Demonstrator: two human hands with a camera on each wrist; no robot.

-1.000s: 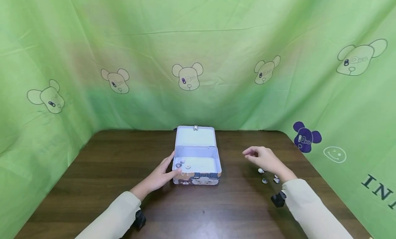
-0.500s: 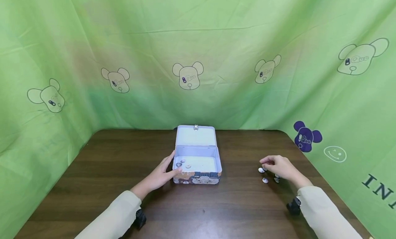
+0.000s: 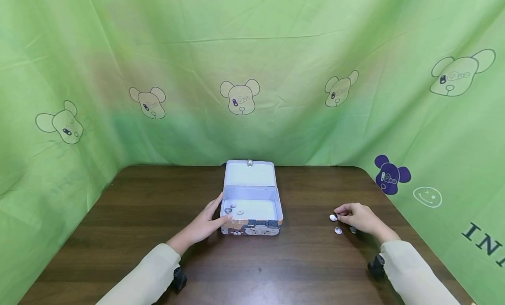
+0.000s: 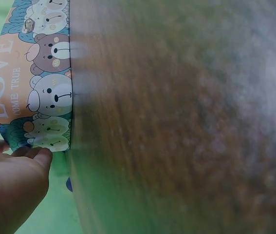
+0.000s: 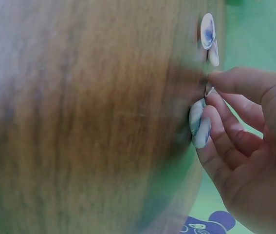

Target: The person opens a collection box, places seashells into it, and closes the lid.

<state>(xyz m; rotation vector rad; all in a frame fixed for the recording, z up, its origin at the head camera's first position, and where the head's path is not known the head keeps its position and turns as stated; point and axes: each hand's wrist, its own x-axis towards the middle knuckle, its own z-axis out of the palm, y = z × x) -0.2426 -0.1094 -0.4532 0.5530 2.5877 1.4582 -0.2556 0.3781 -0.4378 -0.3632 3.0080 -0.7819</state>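
A small tin box (image 3: pixel 252 211) with a bear pattern and "LOVE" lettering stands with its lid (image 3: pixel 250 173) raised. My left hand (image 3: pixel 203 226) grips its front left corner, thumb over the front rim and fingers along the left wall. In the left wrist view those fingers press the patterned side. Three small seashells, one a dark shell (image 3: pixel 228 210), lie on the tin's floor at the left. On the right, my right hand (image 3: pixel 358 217) pinches a small shell (image 5: pixel 209 91) between thumb and forefinger, low at the tabletop. The fingers partly hide it.
More shells lie around the right hand: a white shell (image 3: pixel 333 217) by the fingertips, another shell (image 3: pixel 338 230) nearer the front, and one shell (image 3: pixel 353 230) under the palm. A green printed curtain (image 3: pixel 252 134) closes off the brown table (image 3: pixel 158 195) at the back and sides.
My right hand has moved right and down from the air onto the shells, and its fingertips have come together on one. My left hand and the tin have stayed in place.
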